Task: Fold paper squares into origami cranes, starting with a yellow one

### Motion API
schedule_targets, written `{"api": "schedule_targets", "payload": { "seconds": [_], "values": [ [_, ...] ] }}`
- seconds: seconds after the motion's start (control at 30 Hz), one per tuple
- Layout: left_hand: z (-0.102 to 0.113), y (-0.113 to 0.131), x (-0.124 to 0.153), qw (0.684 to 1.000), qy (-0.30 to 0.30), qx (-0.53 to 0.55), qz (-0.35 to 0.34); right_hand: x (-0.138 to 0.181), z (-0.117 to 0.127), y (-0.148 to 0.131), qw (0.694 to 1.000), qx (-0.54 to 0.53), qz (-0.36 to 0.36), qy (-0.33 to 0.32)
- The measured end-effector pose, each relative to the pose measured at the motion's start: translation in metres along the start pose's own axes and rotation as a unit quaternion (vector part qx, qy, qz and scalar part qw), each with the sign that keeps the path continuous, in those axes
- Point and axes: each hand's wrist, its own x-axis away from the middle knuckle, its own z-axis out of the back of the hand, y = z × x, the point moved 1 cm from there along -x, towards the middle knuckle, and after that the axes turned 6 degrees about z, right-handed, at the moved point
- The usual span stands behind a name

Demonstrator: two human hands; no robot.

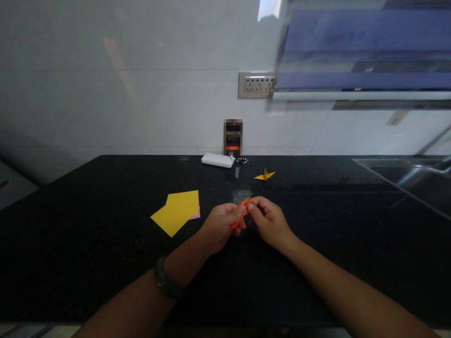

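Observation:
Between both hands, above the black countertop, is a small folded piece of orange paper (240,217), narrow and pointed. My left hand (222,224) grips it with the thumb lying along its side. The thumb and forefinger of my right hand (268,219) pinch its upper end. Part of the paper is hidden by the fingers. Left of the hands lie several flat sheets of yellow paper (179,209), with a pink sheet (196,216) showing beneath one edge. Beyond my right hand stands a folded yellow paper crane (265,175) with its wings spread.
A white oblong power bank or case (217,160) lies near the wall, beside a beaded strap (242,161). Behind it a blurred upright device (233,136) leans on the wall. A sink (423,173) is set into the black countertop (105,263) at right. Above is a socket panel (256,85).

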Motion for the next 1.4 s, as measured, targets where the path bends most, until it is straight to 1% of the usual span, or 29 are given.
{"api": "schedule_targets", "payload": {
  "seconds": [0.2, 0.33, 0.5, 0.83, 0.9, 1.07, 1.23, 1.4],
  "values": [
    [-0.0021, 0.0006, 0.0006, 1.0, 0.0, -0.012, -0.004, 0.0012, 0.0006, -0.0036, 0.999, 0.034, 0.001, -0.004],
    [-0.0024, 0.0006, 0.0007, 1.0, 0.005, -0.012, -0.006, 0.0012, 0.0018, -0.0027, 1.0, 0.023, 0.002, -0.005],
    [-0.0013, 0.0011, 0.0008, 1.0, 0.01, -0.014, -0.005, 0.0, 0.0037, 0.0004, 1.0, 0.015, 0.011, 0.008],
    [0.0001, -0.002, -0.0011, 0.999, -0.006, -0.031, -0.011, -0.0011, 0.0053, -0.0055, 0.998, 0.053, 0.014, 0.008],
    [0.0003, -0.0023, -0.001, 0.999, -0.003, -0.039, -0.011, -0.0018, 0.0057, -0.0059, 0.999, 0.032, 0.002, 0.015],
    [0.0004, -0.001, -0.0004, 0.999, 0.01, -0.032, -0.02, -0.0042, 0.0057, -0.005, 0.995, -0.074, -0.06, 0.039],
    [-0.0007, 0.0002, -0.0011, 0.996, 0.05, -0.045, -0.051, -0.0047, -0.0003, -0.0044, 0.989, -0.115, -0.097, -0.002],
    [-0.0047, 0.003, 0.0012, 0.99, 0.094, -0.084, -0.065, -0.0054, -0.0022, -0.0039, 0.982, -0.151, -0.111, -0.002]
  ]
}}
